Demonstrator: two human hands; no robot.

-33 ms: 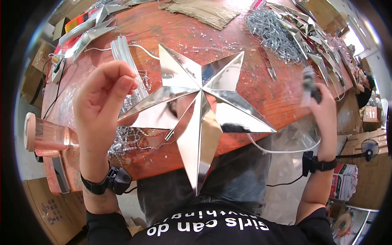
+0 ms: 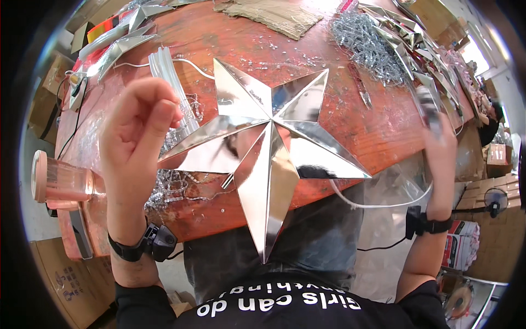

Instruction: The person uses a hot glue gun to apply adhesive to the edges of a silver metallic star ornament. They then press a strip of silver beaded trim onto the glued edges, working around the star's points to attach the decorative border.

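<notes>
A mirror-bright silver star (image 2: 282, 156) with folded points lies before me, its lowest point reaching past the table edge over my lap. My left hand (image 2: 137, 123) is raised left of it, thumb and fingertips pressed together; what they pinch, if anything, is hidden. My right hand (image 2: 440, 140) is closed round what looks like a glue gun (image 2: 428, 107), pale and dark, smeared by motion, at the table's right edge. A white cord (image 2: 378, 205) loops from under the star toward my right wrist. A small metal rod (image 2: 227, 181) shows between two star points.
Clear sticks (image 2: 161, 66) lie bundled behind my left hand, with silver tinsel (image 2: 164, 192) nearby. A lidded cup (image 2: 63, 177) stands left. Shiny strands (image 2: 364, 46), more silver stars (image 2: 413, 60) and a red-handled tool (image 2: 361, 90) lie far right; torn cardboard (image 2: 274, 16) at the back.
My right hand and the glue gun have shifted slightly right, and the hand has turned. My left hand and the star have hardly moved.
</notes>
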